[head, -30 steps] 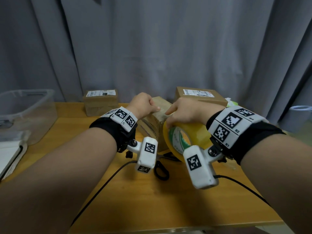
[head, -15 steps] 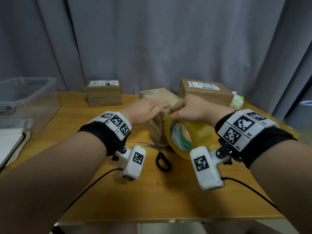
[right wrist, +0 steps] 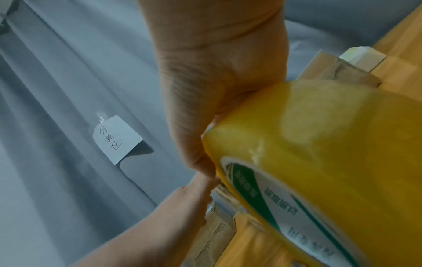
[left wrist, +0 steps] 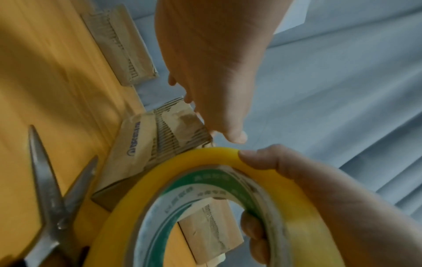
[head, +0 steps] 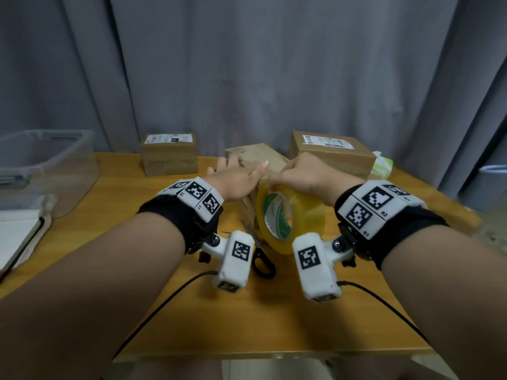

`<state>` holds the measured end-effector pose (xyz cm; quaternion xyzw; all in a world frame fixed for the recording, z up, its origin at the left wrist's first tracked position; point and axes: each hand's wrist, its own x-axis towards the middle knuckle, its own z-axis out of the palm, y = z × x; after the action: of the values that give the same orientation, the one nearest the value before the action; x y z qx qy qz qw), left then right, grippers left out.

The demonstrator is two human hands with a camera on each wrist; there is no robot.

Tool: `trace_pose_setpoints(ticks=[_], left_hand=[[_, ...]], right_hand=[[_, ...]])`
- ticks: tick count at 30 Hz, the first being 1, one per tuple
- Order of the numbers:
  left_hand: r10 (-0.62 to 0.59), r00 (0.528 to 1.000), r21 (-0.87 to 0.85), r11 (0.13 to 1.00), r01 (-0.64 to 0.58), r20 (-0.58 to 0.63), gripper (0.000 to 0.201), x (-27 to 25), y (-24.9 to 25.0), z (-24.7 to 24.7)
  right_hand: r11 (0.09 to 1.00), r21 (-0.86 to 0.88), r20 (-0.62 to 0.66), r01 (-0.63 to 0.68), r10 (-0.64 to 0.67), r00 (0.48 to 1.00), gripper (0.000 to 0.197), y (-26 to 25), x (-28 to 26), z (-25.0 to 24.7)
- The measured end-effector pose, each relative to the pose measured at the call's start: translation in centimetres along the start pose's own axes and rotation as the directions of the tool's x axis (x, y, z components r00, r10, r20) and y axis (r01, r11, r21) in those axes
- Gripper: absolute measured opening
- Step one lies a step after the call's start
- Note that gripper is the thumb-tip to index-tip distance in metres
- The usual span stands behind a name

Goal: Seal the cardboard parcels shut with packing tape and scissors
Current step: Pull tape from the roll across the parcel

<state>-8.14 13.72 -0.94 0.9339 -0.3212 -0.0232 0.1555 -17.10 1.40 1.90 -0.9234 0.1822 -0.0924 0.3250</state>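
We take the middle parcel [head: 258, 157] as our landmark: our left hand [head: 236, 178] lies flat on its top, fingers straight, gripping nothing. Our right hand [head: 307, 174] curls around the tape roll [head: 288, 218] just right of it, and the scissors [head: 260, 256] lie nearer us. With nothing pinning the strip, it may lift, wrinkle or stick askew.

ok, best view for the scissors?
Left wrist: the scissors lie close up, blades parted on the table. Head shows only a black handle loop, the rest hidden by the wrist camera. Right wrist shows none.
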Motion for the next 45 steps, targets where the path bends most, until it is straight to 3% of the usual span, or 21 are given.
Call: trace_pose_setpoints(ticks=[2,4,6,8,10,11,13,15,18,20,24,27,30,38,42,45], left_hand=[[-0.022,0.994,-0.107,0.994,0.011,-0.104,0.060,-0.3,0.0,-0.2],[-0.055,0.986,-0.362,0.932,-0.006,-0.160,0.059,-1.2,0.2,-0.5],[-0.060,0.998,-0.621,0.783,0.043,-0.007,0.067,-2.5,0.9,-0.9],[-0.061,0.984,-0.753,0.636,0.169,0.170,0.073,-3.6,1.6,-1.2],[-0.051,0.971,-0.834,0.502,0.228,0.235,0.073,-4.1,1.9,-1.5],[-0.060,0.972,-0.849,0.475,0.230,0.229,0.073,-4.2,1.8,-1.6],[-0.136,0.979,-0.830,0.520,0.203,0.155,0.065,-3.9,1.1,-1.4],[-0.200,0.978,-0.824,0.543,0.162,0.061,0.048,-3.8,0.0,-1.5],[-0.227,0.974,-0.826,0.549,0.127,-0.001,0.035,-3.5,-1.8,-2.4],[-0.227,0.974,-0.793,0.598,0.117,-0.028,0.032,-3.4,-2.9,-3.3],[-0.160,0.982,-0.626,0.778,0.065,-0.097,0.036,-2.4,-4.8,-4.3],[-0.127,0.984,-0.550,0.834,0.038,-0.124,0.038,-1.0,-5.8,-4.6],[-0.121,0.984,-0.530,0.848,0.032,-0.134,0.028,0.4,-6.4,-5.1],[-0.134,0.989,-0.467,0.872,0.146,0.060,0.035,1.8,-7.4,-4.6],[-0.162,0.973,-0.196,0.961,0.193,0.163,0.033,1.0,-7.6,-4.4],[-0.182,0.974,-0.074,0.978,0.193,0.133,0.035,1.3,-7.5,-4.2]], right_hand=[[0.999,0.029,-0.018,-0.028,0.029,0.999,0.045,0.0,0.3,0.3],[0.996,0.061,-0.045,-0.063,0.066,0.997,0.053,-0.2,0.4,0.5],[0.992,0.077,-0.070,-0.100,0.106,0.992,0.056,-0.9,0.3,0.6],[0.987,0.112,-0.079,-0.118,0.127,0.989,0.055,-1.6,0.0,0.7],[0.955,0.277,-0.021,-0.104,0.115,0.993,0.039,-2.3,-0.3,1.1],[0.919,0.376,0.037,-0.118,0.112,0.993,0.031,-2.5,-0.6,1.2],[0.860,0.485,0.149,-0.158,0.096,0.984,0.025,-2.9,-1.0,1.3],[0.900,0.419,0.123,-0.120,0.074,0.990,0.025,-2.8,-1.0,1.1],[0.994,-0.002,-0.082,0.113,-0.113,0.990,0.029,-1.5,0.9,0.7],[0.965,-0.167,-0.072,0.200,-0.215,0.974,0.036,-0.7,1.9,1.0],[0.867,-0.347,0.057,0.359,-0.363,0.930,0.045,-0.7,4.0,2.2],[0.828,-0.412,0.191,0.379,-0.329,0.925,0.047,-1.2,6.0,3.0],[0.819,-0.441,0.305,0.366,-0.247,0.920,0.049,-1.3,7.6,4.4],[0.845,-0.495,0.250,0.203,-0.085,0.964,0.049,-2.1,9.2,5.7],[0.842,-0.505,0.250,0.187,-0.065,0.966,0.049,-2.1,9.3,5.9],[0.842,-0.508,0.241,0.180,-0.062,0.969,0.049,-2.1,9.4,5.9]])
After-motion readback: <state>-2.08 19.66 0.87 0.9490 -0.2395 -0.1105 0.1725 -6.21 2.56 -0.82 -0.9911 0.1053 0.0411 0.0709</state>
